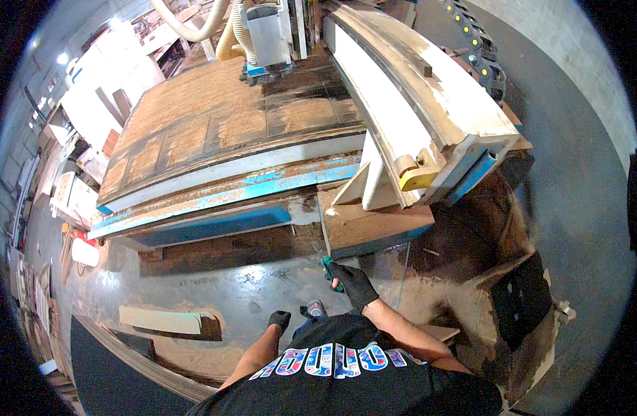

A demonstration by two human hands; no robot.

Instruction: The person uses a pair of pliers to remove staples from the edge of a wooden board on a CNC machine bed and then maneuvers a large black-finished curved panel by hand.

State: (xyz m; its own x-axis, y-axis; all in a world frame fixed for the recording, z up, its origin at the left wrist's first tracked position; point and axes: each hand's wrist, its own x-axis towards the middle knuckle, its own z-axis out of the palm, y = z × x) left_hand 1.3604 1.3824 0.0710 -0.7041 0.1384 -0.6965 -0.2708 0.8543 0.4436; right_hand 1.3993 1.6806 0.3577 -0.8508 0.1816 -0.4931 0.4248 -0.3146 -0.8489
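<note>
In a black glove, my right hand point(356, 286) is wrapped round a green-handled screwdriver point(327, 263), whose thin shaft points forward, toward the machine's base. My left hand point(280, 319), also gloved in black, hangs low in front of my body with its fingers curled in and nothing visible in them. Ahead of both hands stands a large CNC router with a dusty wooden bed point(214, 118) and blue and white side rails. The white gantry point(402, 90) arches over its right side, ending in a yellow part point(417, 180) above a brown, dust-covered base block point(374, 225).
Hoses point(241, 43) run to the spindle head at the back. A cable chain point(476, 52) curves along the far right. Dark sheets point(117, 374) are stacked at lower left, near a pale board point(160, 320) on the floor. A white bucket point(85, 253) stands left.
</note>
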